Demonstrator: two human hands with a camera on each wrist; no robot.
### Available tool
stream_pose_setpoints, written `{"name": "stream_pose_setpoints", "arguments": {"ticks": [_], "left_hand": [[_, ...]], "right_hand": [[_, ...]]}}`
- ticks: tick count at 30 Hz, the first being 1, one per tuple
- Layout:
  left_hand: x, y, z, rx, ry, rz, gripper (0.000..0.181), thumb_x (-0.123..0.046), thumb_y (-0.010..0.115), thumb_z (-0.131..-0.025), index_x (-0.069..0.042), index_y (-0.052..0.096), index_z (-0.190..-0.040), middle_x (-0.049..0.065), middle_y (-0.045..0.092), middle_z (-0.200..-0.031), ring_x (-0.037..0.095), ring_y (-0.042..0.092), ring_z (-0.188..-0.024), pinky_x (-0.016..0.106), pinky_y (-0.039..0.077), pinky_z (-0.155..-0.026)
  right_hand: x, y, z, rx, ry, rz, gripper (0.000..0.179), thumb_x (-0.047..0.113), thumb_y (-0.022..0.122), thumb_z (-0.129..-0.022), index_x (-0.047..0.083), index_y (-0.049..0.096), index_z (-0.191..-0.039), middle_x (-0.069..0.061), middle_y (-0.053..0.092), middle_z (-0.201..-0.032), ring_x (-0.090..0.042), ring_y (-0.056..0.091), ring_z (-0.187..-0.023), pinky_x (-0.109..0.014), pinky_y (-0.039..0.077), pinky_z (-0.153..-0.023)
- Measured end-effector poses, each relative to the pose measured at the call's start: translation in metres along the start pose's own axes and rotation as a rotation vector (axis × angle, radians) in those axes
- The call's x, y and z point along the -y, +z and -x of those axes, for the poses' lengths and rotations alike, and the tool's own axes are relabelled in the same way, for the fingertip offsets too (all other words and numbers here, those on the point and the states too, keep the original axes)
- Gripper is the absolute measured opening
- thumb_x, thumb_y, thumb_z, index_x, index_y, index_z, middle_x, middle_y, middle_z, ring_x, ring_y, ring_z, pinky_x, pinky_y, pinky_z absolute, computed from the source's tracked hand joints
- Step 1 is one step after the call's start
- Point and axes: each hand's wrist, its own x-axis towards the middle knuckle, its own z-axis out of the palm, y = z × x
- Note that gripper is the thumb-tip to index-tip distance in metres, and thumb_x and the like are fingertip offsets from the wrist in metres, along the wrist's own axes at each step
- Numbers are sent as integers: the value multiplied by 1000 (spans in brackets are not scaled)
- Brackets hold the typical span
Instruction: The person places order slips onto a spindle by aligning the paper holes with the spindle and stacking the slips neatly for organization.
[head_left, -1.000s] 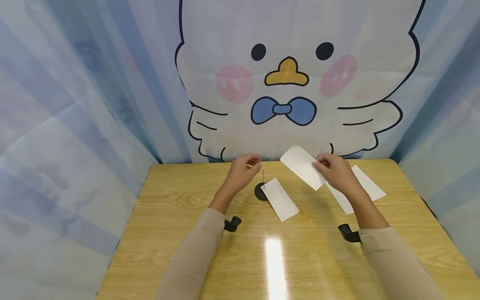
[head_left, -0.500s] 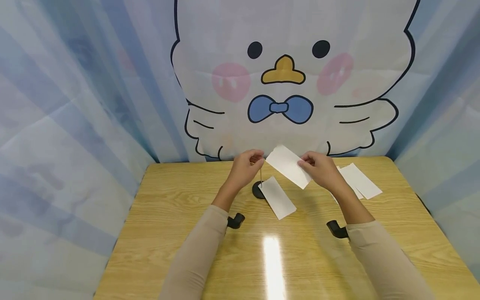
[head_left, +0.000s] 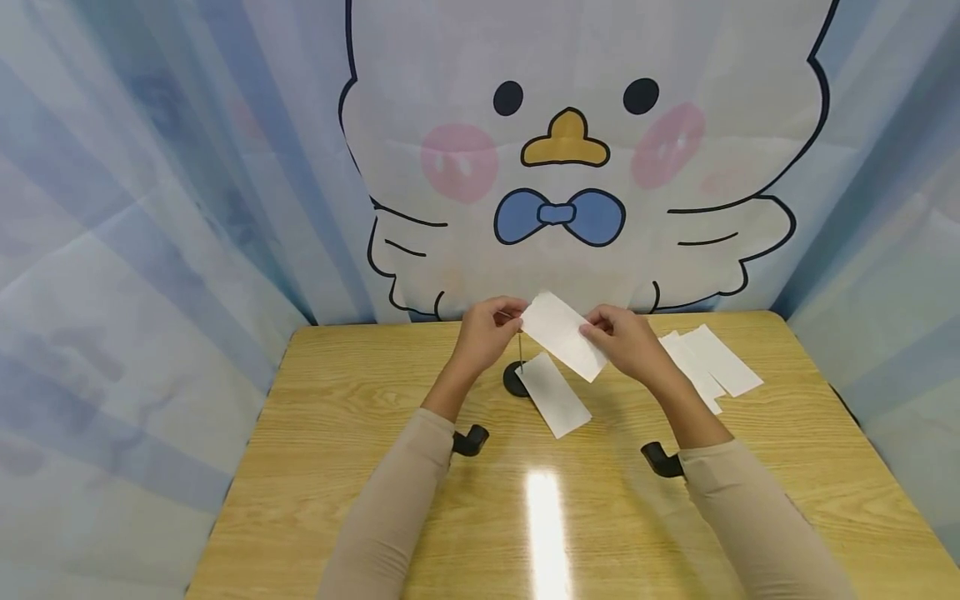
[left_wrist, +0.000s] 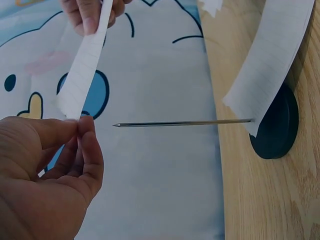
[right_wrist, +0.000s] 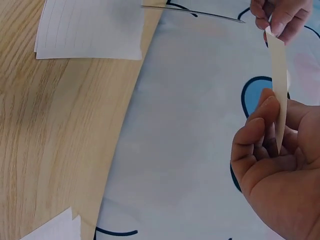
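My left hand (head_left: 480, 337) pinches the left end of a white lined paper slip (head_left: 562, 335) between thumb and finger. With its thumb on top, my right hand (head_left: 626, 340) grips the other end, so the slip spans both hands above the table. Below them stands a receipt spike with a round black base (left_wrist: 280, 127) and a thin pointed metal rod (left_wrist: 180, 123). Several lined slips (head_left: 557, 398) are pierced at one end and lie low on that rod, sticking out over the table. In the left wrist view the held slip is apart from the rod's tip.
Loose white slips (head_left: 731, 360) lie overlapping at the back right of the wooden table (head_left: 337, 500). A printed curtain (head_left: 562, 275) hangs just behind the table's back edge. Black wrist mounts (head_left: 471, 441) stick out inward from both sleeves.
My right hand has carried the slip leftward to the left hand, whose fingers now pinch its end. The left hand has hardly moved. The slips on the spike have stayed put.
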Motion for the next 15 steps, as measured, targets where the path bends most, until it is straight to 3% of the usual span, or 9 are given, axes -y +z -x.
{"name": "stream_pose_setpoints", "arguments": {"ticks": [15], "left_hand": [[5, 0, -3, 13, -31, -1, 20, 2, 66, -98, -1, 76, -114, 14, 72, -100, 21, 65, -84, 25, 59, -73]], "right_hand": [[2, 12, 6, 67, 1, -8, 20, 21, 61, -106, 3, 68, -110, -13, 71, -101, -26, 66, -89, -37, 55, -77]]}}
